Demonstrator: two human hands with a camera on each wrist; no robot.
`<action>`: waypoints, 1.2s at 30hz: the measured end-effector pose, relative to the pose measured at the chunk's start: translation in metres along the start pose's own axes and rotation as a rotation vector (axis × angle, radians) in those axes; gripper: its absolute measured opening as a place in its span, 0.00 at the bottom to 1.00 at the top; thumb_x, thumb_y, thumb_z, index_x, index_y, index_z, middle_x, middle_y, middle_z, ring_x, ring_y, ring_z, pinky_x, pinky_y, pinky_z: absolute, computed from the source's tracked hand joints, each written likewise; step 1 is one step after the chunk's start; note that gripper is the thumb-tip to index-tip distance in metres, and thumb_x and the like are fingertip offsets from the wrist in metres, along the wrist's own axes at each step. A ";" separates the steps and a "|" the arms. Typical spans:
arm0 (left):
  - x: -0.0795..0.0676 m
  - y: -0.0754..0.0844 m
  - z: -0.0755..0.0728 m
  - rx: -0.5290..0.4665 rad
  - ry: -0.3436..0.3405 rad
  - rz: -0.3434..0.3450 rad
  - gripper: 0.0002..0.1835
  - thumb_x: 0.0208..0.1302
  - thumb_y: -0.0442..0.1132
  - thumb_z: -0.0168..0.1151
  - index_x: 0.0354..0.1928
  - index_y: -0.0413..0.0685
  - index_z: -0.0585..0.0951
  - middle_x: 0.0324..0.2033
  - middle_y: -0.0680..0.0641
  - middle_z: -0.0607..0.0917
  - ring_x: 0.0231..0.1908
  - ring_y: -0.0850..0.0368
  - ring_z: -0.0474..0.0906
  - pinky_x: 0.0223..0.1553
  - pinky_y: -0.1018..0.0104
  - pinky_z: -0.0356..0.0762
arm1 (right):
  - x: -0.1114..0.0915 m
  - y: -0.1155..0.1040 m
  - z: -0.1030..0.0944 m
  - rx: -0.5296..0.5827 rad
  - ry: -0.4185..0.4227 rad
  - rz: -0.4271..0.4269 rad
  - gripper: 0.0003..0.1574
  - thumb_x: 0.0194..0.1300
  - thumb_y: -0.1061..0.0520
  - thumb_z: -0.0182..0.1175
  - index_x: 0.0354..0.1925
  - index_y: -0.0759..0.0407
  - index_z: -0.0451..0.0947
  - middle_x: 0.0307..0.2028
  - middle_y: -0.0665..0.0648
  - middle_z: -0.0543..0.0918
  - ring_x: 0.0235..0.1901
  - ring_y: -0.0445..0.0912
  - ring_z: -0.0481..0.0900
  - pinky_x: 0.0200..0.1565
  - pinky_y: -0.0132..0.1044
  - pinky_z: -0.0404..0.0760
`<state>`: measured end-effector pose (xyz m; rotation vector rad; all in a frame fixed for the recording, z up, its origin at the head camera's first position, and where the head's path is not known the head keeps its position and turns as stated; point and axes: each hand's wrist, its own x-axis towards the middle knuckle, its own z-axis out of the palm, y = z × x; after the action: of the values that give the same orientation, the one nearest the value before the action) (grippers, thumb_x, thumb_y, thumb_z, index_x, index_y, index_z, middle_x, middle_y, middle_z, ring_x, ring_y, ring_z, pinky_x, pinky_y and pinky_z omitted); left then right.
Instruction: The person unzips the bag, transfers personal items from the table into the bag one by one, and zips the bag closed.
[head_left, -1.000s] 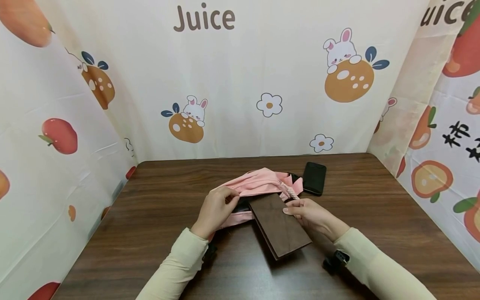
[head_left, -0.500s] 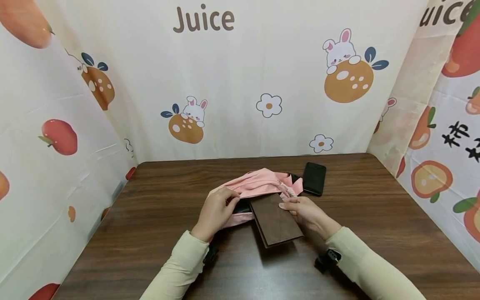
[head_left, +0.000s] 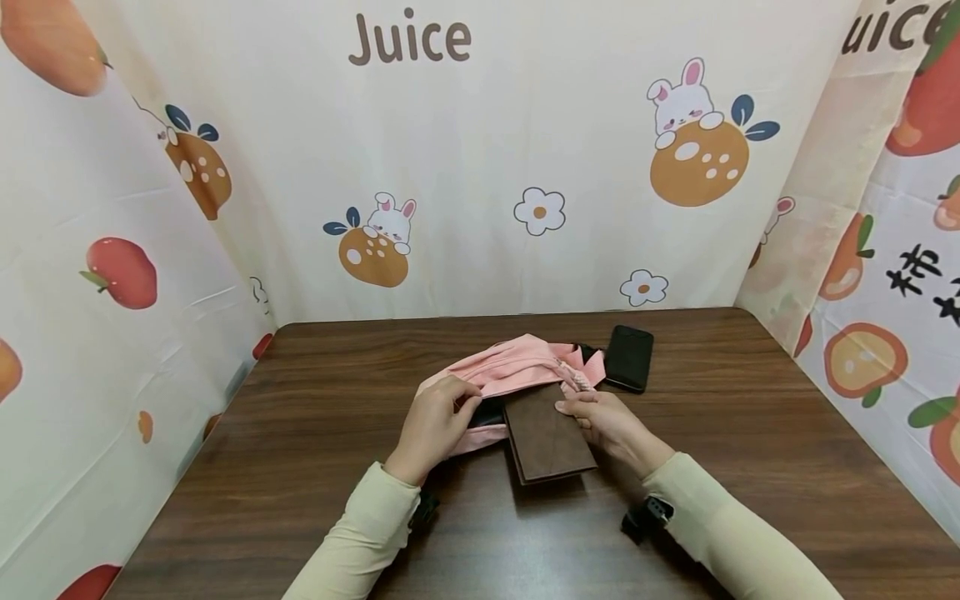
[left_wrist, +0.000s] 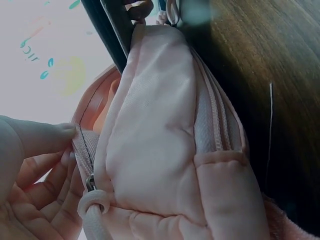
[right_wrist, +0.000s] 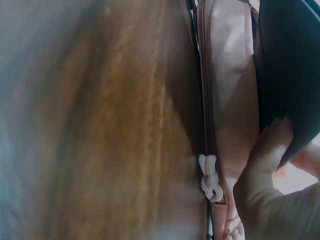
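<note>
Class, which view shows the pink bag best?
The left wrist view: the pink bag fills much of it, with its zip close up. The head view shows it small, partly hidden by the left hand; the right wrist view shows a narrow strip.

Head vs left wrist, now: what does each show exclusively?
Head only: flat black rectangular case, pale cream sleeves.

Left wrist only: metal zip slider and pale cord loop by the left hand.

Both: pink fabric bag, left hand pinching its opening edge, dark brown rectangular folder, brown wood tabletop, part of the right hand.
</note>
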<state>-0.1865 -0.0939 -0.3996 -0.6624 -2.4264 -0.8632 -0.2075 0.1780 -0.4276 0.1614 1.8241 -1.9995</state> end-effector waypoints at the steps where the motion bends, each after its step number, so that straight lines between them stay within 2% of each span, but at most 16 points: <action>1: 0.000 0.000 0.000 -0.001 0.001 0.002 0.02 0.56 0.32 0.69 0.31 0.47 0.86 0.34 0.51 0.88 0.34 0.60 0.82 0.41 0.62 0.76 | 0.000 0.000 0.000 0.002 -0.008 0.005 0.07 0.66 0.62 0.59 0.30 0.53 0.78 0.22 0.43 0.76 0.19 0.32 0.68 0.27 0.26 0.74; 6: -0.001 0.000 0.000 -0.005 0.000 0.004 0.02 0.56 0.32 0.69 0.31 0.46 0.86 0.33 0.51 0.88 0.34 0.60 0.81 0.39 0.63 0.77 | 0.001 -0.001 -0.003 -0.015 -0.057 0.041 0.08 0.66 0.61 0.60 0.29 0.52 0.77 0.22 0.43 0.78 0.20 0.31 0.73 0.27 0.27 0.76; 12: -0.001 -0.001 0.001 -0.006 0.010 0.010 0.03 0.56 0.31 0.69 0.32 0.47 0.86 0.31 0.51 0.87 0.32 0.60 0.81 0.38 0.64 0.76 | 0.001 0.000 -0.006 -0.013 -0.166 0.060 0.06 0.67 0.63 0.57 0.34 0.53 0.75 0.27 0.47 0.84 0.28 0.37 0.83 0.33 0.34 0.83; 19: -0.001 0.000 0.000 -0.009 0.003 -0.004 0.03 0.56 0.32 0.70 0.31 0.47 0.86 0.32 0.50 0.88 0.33 0.60 0.81 0.39 0.64 0.76 | -0.002 0.001 -0.010 0.009 -0.212 0.043 0.05 0.66 0.63 0.58 0.38 0.53 0.73 0.28 0.46 0.83 0.29 0.37 0.82 0.34 0.33 0.82; 24: -0.001 0.001 0.000 -0.014 -0.003 -0.008 0.03 0.56 0.32 0.70 0.31 0.47 0.86 0.33 0.50 0.88 0.32 0.60 0.80 0.38 0.64 0.75 | -0.007 0.000 -0.003 0.062 -0.196 0.007 0.06 0.67 0.63 0.59 0.37 0.52 0.73 0.28 0.44 0.80 0.28 0.35 0.81 0.35 0.30 0.80; 29: -0.001 0.002 0.000 -0.023 -0.005 -0.007 0.03 0.56 0.31 0.69 0.32 0.46 0.86 0.33 0.50 0.88 0.34 0.59 0.82 0.39 0.63 0.77 | -0.010 -0.001 0.007 0.113 -0.138 -0.002 0.09 0.67 0.64 0.58 0.33 0.51 0.74 0.26 0.44 0.78 0.26 0.35 0.78 0.33 0.29 0.78; 36: -0.001 0.003 0.002 -0.011 -0.010 0.004 0.03 0.57 0.32 0.69 0.33 0.46 0.86 0.33 0.51 0.87 0.36 0.59 0.82 0.41 0.63 0.78 | -0.008 -0.001 0.018 0.097 -0.049 -0.020 0.11 0.68 0.63 0.56 0.29 0.50 0.70 0.25 0.43 0.74 0.23 0.35 0.71 0.31 0.29 0.74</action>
<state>-0.1847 -0.0909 -0.4001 -0.6773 -2.4294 -0.8748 -0.1969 0.1625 -0.4212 0.1221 1.7069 -2.0885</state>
